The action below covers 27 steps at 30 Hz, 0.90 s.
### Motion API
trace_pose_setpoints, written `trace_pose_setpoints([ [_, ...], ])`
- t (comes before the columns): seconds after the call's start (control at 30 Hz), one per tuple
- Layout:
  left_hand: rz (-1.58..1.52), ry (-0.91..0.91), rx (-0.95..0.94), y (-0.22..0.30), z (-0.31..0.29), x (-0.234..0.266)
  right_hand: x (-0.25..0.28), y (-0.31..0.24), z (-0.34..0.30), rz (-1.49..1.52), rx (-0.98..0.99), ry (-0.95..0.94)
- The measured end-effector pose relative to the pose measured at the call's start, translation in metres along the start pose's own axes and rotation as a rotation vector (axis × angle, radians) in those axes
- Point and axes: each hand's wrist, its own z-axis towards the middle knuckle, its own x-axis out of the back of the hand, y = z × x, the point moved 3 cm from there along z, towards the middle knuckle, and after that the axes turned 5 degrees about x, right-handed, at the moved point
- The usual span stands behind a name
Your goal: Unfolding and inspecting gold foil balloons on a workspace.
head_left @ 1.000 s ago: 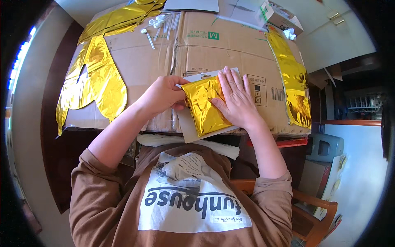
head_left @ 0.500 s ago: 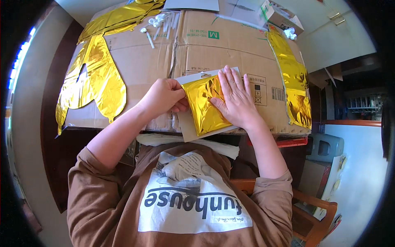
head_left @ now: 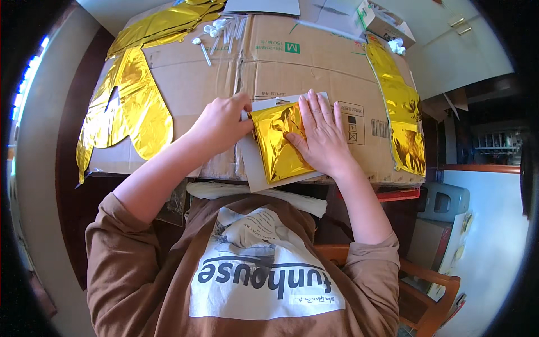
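Observation:
A folded gold foil balloon [head_left: 276, 147], flattened into a square packet, lies on a pale grey backing card [head_left: 257, 173] with a hang hole at its top. Together they rest slightly turned at the near middle of the cardboard surface. My right hand [head_left: 323, 135] is laid flat over the packet's right side, fingers stretched out and the thumb across the foil. At the upper left corner of the card, my left hand [head_left: 223, 122] is closed with bent fingers, seemingly pinching the card's edge. Its fingertips partly hide that corner.
Flat gold foil balloons lie at left [head_left: 147, 112], far left [head_left: 163, 28] and right [head_left: 401, 106] on the cardboard [head_left: 208, 95]. Clear straws [head_left: 233, 31] and white balloon cups [head_left: 213, 29] lie at the back. A small box [head_left: 384, 22] stands far right; a wooden chair [head_left: 432, 292] is beside me.
My left hand has moved up and away from me, from the packet's left edge to the card's upper left corner. The right hand stays pressed on the foil.

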Motion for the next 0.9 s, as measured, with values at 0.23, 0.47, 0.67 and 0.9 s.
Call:
trace_pose_setpoints([
  [0.23,0.297,0.248,-0.870,-0.011,-0.004,0.000,0.005,-0.005,0.003,-0.005,-0.018,-0.012],
  [0.47,0.374,0.267,-0.948,-0.027,0.005,-0.002,0.014,-0.008,0.005,-0.038,0.006,0.002],
  [0.67,0.402,0.277,-0.979,-0.021,0.004,0.001,0.005,-0.003,0.005,0.033,0.116,0.030],
  [0.9,0.429,0.369,-1.035,-0.025,0.001,-0.005,0.002,-0.001,0.004,0.017,0.154,0.060],
])
